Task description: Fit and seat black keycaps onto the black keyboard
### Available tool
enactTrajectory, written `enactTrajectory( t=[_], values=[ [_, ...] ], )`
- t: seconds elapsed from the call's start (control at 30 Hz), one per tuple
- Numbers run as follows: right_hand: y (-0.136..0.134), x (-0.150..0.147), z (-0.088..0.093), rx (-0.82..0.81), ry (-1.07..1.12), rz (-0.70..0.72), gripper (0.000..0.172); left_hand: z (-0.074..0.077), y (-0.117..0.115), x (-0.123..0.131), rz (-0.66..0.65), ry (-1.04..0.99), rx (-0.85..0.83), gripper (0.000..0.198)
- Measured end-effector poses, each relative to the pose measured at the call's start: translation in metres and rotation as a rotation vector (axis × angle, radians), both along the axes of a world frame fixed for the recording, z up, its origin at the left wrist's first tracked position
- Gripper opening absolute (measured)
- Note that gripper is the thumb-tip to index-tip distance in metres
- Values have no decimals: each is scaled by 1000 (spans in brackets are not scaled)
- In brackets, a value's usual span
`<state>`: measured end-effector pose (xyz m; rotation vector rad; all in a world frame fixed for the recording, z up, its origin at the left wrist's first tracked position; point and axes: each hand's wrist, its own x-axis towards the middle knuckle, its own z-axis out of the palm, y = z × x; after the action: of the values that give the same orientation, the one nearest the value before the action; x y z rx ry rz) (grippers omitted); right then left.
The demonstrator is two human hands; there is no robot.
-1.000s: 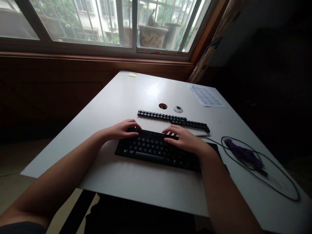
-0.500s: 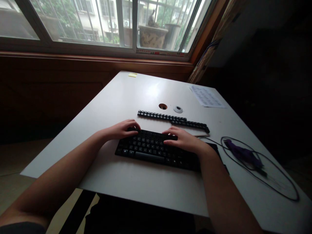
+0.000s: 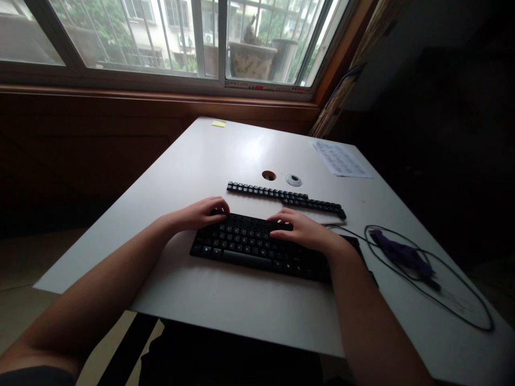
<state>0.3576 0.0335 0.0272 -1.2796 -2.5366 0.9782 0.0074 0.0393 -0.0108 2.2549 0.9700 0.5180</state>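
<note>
White tabletop [image 3: 241, 305]: under both hands, reaching well beyond them.
Left hand [image 3: 203, 213]: at the keyboard's upper left corner, fingers bent, thumb apart; whether it pinches anything, one cannot tell.
Small yellow paper note [image 3: 219, 123]: far beyond the left hand.
Black plastic keyboard [image 3: 243, 236]: between and beneath the hands, its near edge toward the person.
Black square keycaps [image 3: 281, 194]: in long stepped rows just beyond the hands.
Right hand [image 3: 300, 225]: over the keyboard's upper edge, fingers slightly spread, thumb apart; its grip cannot be told.
White printed papers [image 3: 344, 160]: well beyond the right hand.
Thin black cable [image 3: 491, 321]: looped right of the right hand, around crumpled purple cloth-like material [image 3: 402, 253].
</note>
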Motion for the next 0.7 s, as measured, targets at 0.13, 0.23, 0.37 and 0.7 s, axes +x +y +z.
enactTrajectory(
  t=[0.13, 0.23, 0.37, 0.7],
  values=[
    [0, 0, -1, -5, 1, -7, 47, -1, 0, 0, 6, 2, -2, 22],
    [0, 0, -1, -2, -1, -10, 46, -2, 1, 0, 10, 5, -9, 23],
    [0, -1, 0, 3, -9, -16, 46, -2, 1, 0, 15, 10, -8, 23],
    [0, -1, 0, 10, -2, -9, 46, 1, -1, 1, 11, 19, 4, 20]
  ],
)
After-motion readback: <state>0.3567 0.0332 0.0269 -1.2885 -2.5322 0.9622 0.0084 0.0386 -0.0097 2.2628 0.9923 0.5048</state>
